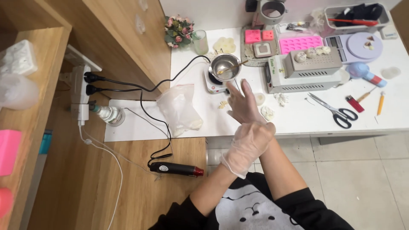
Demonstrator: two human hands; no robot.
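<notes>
The left hand [249, 142], in a clear glove [238, 162], is wrapped over the wrist of the right hand [243, 104], apparently pinching the cuff. The right grip is spread flat above the white bench [298, 119], near its front edge, just below the small metal pot [224, 66]; open bench is seen between the plastic bag [179, 110] and scissors [334, 110].

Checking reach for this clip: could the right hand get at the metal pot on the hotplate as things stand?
Probably yes. The right hand is stretched out flat just short of the pot, with only bare table between them. The left hand grips its wrist, which may hold it back.
</notes>
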